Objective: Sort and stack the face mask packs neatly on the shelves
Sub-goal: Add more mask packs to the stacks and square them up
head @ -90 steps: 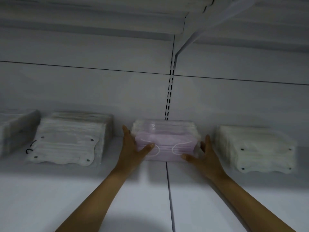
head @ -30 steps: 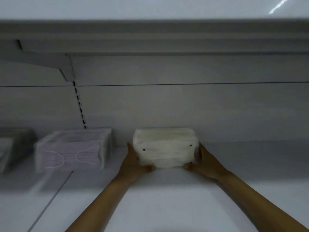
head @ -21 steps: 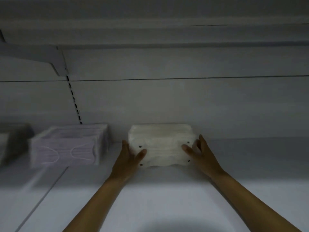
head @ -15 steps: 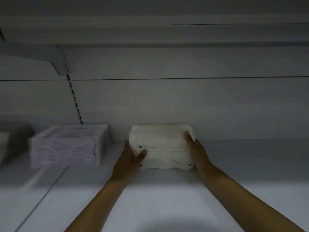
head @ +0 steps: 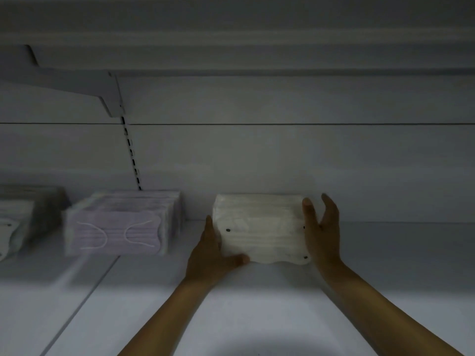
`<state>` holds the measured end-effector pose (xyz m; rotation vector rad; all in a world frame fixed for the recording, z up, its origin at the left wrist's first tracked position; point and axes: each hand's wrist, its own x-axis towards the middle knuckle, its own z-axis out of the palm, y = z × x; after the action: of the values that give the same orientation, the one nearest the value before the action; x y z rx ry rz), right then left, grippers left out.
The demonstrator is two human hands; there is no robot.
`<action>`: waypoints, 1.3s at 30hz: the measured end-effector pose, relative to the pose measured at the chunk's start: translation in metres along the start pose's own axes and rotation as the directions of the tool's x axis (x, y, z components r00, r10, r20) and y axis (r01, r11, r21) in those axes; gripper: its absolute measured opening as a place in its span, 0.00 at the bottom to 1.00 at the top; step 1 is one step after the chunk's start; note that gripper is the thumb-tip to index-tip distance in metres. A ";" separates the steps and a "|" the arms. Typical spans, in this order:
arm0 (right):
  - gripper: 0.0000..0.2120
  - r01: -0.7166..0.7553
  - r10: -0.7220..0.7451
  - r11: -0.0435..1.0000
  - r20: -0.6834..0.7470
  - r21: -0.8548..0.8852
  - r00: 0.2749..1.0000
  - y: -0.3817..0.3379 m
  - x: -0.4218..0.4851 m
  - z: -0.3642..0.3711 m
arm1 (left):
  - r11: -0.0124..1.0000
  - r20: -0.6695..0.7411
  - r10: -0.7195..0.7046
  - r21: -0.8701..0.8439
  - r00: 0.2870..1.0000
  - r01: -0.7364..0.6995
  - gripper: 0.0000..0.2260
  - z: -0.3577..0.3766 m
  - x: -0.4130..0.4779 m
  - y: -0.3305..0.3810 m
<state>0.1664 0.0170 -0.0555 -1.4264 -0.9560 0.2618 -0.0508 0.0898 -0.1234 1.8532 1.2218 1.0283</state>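
- Two bare forearms are reaching up from the bottom of the view across a white shelf (head: 257, 317), dimly lit.
- The left hand (head: 210, 255) is pressing flat against the left end of a white stack (head: 259, 227) of face mask packs, its thumb lying along the stack's lower front edge.
- The right hand (head: 321, 227) is sitting at the stack's right end, fingers straight and spread, the thumb lying on the front face; whether the palm is touching the end is hard to tell.
- Both hands are flat-fingered, bracketing the stack and not curling round it.
- The white stack is resting on the shelf, near the back wall (head: 282, 163).
- To its left, a short gap away, a lilac stack (head: 115, 227) is sitting on the same shelf, ear loops showing on its front pack.
- Further left, at the frame's edge, a grey and white stack (head: 23, 217) is showing blurred.
- Above, a bracket (head: 102, 93) is carrying an upper shelf.
- The step in hand appears to be squaring up the white stack.
- The next move probably calls for even pressure from both sides, so the packs are lining up without the stack toppling.
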 end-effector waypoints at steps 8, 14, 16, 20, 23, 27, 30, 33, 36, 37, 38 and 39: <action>0.35 0.704 -0.242 0.524 0.710 -0.478 0.662 -0.038 0.023 0.052 | 1.000 0.001 -0.017 -0.007 1.000 0.017 0.64 0.002 -0.002 0.001; 0.45 0.772 -0.182 0.360 0.772 -0.524 0.609 -0.033 0.021 0.068 | 0.999 -0.009 -0.014 0.042 1.000 0.015 0.64 0.001 -0.004 0.003; 0.46 0.793 -0.145 0.336 0.804 -0.508 0.576 -0.034 0.018 0.072 | 0.998 -0.009 -0.019 0.062 1.000 0.019 0.65 0.001 -0.005 0.005; 0.52 0.788 -0.251 0.358 0.761 -0.501 0.598 -0.039 0.015 0.068 | 0.997 0.001 -0.035 0.062 0.999 0.035 0.66 0.000 -0.005 0.007; 0.45 0.773 -0.404 0.433 0.666 -0.464 0.627 -0.034 0.011 0.044 | 0.999 0.011 -0.029 0.014 1.000 0.029 0.66 0.000 -0.003 0.008; 0.43 0.679 -0.540 0.602 0.413 -0.419 0.733 -0.009 0.002 -0.006 | 1.000 0.004 -0.017 -0.004 1.000 0.017 0.69 0.000 -0.003 0.008; 0.57 0.341 -0.272 0.901 0.263 -0.268 0.926 0.005 -0.004 -0.034 | 0.999 0.002 -0.026 -0.022 1.000 0.026 0.72 0.000 -0.003 0.006; 0.71 0.031 0.050 0.973 0.338 -0.230 0.940 0.022 -0.004 -0.053 | 0.999 -0.006 -0.047 -0.028 0.999 0.047 0.71 -0.002 -0.008 0.015; 0.66 -0.031 0.193 0.946 0.482 -0.324 0.854 0.032 -0.009 -0.059 | 0.994 -0.004 -0.069 -0.091 0.998 0.069 0.63 -0.001 -0.009 0.015; 0.64 -0.027 0.203 0.943 0.510 -0.331 0.836 0.035 -0.011 -0.059 | 0.992 -0.001 -0.058 -0.112 0.998 0.058 0.60 0.000 -0.008 0.012; 0.64 -0.010 0.188 0.947 0.527 -0.322 0.829 0.037 -0.012 -0.058 | 0.991 0.003 -0.052 -0.127 0.999 0.052 0.59 0.000 -0.008 0.010; 0.63 0.011 0.160 0.953 0.530 -0.304 0.833 0.038 -0.012 -0.056 | 0.989 0.007 -0.043 -0.138 0.999 0.044 0.58 -0.001 -0.008 0.010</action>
<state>0.2118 -0.0241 -0.0868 -1.7067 -1.4592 0.6384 -0.0495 0.0789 -0.1160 1.7149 1.1538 1.0573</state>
